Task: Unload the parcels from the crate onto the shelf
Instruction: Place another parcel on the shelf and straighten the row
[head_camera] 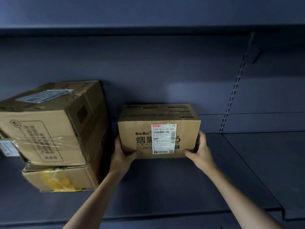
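My two forearms come up from the near edge of the shelf (165, 187), the closest things in view, and reach toward a small cardboard parcel (143, 141) that sits around the middle of the dark shelf board, nearer its back wall than its front lip. My left hand (121, 154) is the grip on the parcel's lower left corner: the thumb lies across the front face near the bottom edge and the fingers wrap round the left side, out of sight. My right hand (200, 151) holds the lower right corner the same way, thumb on the front face, fingers curled round the right side. The parcel stands upright and square to me, with a white shipping label (163, 138) stuck on its front face over black print. I cannot tell whether its base rests fully on the shelf or is lifted slightly.

Toward the left end of the shelf stands a stack of two bigger boxes. The upper box (49, 124) is tilted and wrapped with clear tape; the lower box (61, 177) carries yellow tape. The stack stands just beside the parcel, with a narrow gap between them.
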